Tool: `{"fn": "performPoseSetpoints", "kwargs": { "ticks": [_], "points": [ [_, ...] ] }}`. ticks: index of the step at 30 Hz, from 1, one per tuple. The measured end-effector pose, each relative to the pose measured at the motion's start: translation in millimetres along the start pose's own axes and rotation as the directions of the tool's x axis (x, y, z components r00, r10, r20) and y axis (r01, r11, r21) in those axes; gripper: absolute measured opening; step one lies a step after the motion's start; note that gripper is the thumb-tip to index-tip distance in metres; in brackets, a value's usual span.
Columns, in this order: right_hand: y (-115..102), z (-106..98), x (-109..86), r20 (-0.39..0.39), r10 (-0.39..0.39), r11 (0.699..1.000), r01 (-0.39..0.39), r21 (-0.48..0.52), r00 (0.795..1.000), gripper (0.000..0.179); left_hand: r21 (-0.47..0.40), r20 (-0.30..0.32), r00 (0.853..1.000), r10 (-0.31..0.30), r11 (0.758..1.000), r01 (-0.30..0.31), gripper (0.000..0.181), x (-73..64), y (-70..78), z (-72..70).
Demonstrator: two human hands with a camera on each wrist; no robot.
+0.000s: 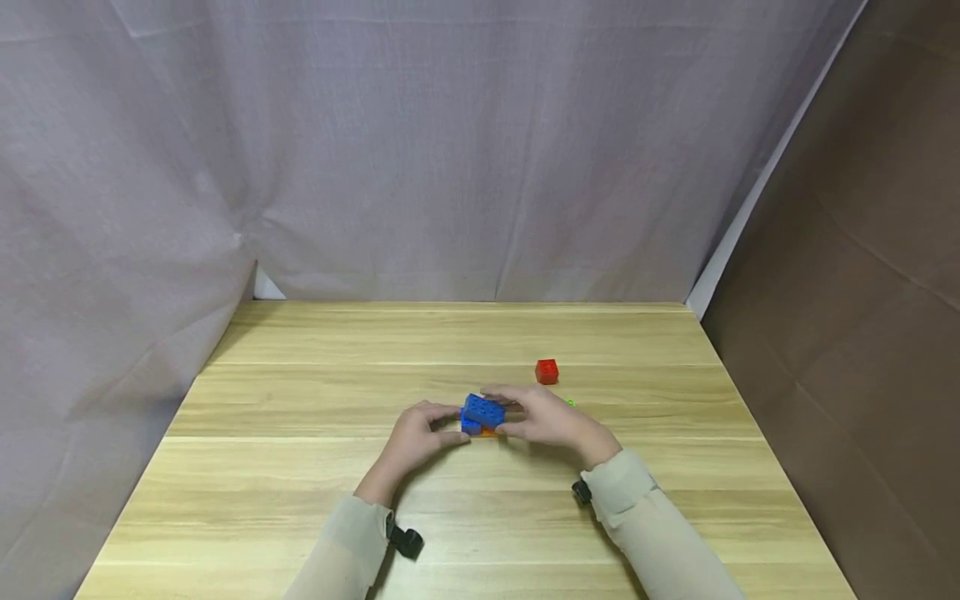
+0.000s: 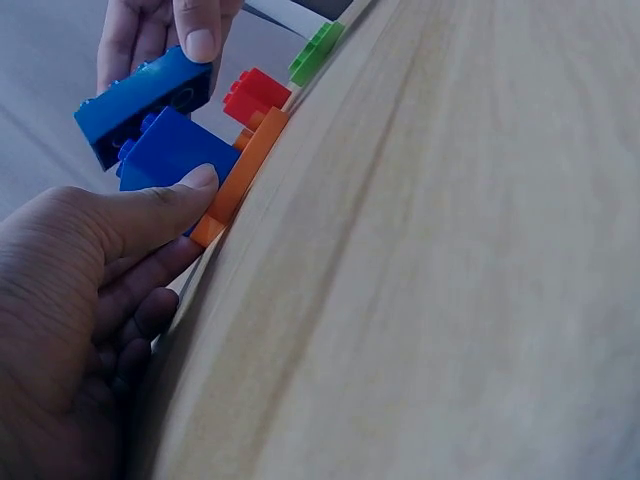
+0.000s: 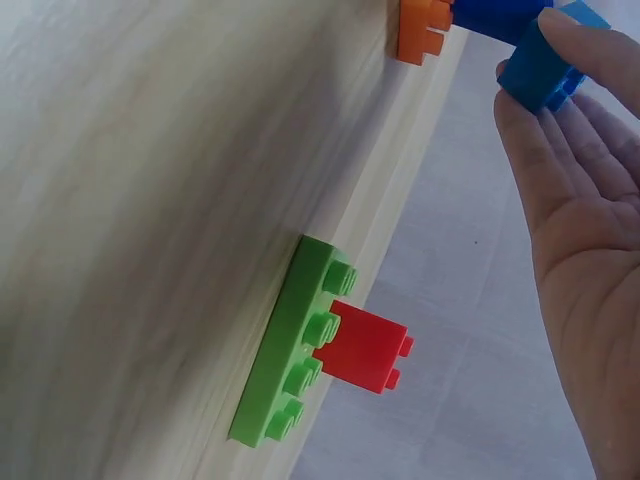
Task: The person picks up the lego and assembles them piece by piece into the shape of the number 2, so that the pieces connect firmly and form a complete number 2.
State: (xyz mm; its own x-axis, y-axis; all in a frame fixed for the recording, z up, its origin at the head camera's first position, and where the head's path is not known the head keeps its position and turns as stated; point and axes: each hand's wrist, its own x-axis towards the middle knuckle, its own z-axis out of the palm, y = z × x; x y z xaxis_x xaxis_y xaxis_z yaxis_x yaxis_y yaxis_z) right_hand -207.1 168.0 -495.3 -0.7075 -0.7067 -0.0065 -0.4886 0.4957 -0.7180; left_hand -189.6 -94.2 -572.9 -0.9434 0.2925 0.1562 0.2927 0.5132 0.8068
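Between thumb and fingers, my right hand (image 1: 553,418) holds a blue building brick (image 1: 485,410), tilted, above a second blue brick (image 2: 165,152). That lower brick sits on one end of a flat orange brick (image 2: 250,165), which lies on the table. My left hand (image 1: 417,440) pinches the lower blue brick and the orange one at their left end, its thumb on the blue side. In the right wrist view, studs show on the uncovered end of the orange brick (image 3: 412,30).
A red brick (image 1: 547,372) stands on the wooden table (image 1: 315,483) beyond my right hand. A flat green brick (image 3: 288,345) lies nearer, mostly hidden by that hand in the head view. Grey cloth (image 1: 390,150) hangs behind the table's far edge.
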Motion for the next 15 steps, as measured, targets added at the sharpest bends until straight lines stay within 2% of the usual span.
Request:
{"fn": "performPoseSetpoints", "kwargs": {
  "ticks": [5,15],
  "points": [
    [3.9,-1.8,0.8,-0.039,-0.03,0.997,0.027,-0.074,0.999,0.048,-0.006,0.002,1.0,-0.016,1.0,0.016,0.046,-0.1,-0.6,0.6],
    [3.0,-2.4,1.2,-0.049,-0.102,0.984,0.094,-0.153,0.994,0.044,0.002,0.0,1.0,-0.011,1.0,0.011,0.045,-0.6,-1.2,1.6]
  ]
}}
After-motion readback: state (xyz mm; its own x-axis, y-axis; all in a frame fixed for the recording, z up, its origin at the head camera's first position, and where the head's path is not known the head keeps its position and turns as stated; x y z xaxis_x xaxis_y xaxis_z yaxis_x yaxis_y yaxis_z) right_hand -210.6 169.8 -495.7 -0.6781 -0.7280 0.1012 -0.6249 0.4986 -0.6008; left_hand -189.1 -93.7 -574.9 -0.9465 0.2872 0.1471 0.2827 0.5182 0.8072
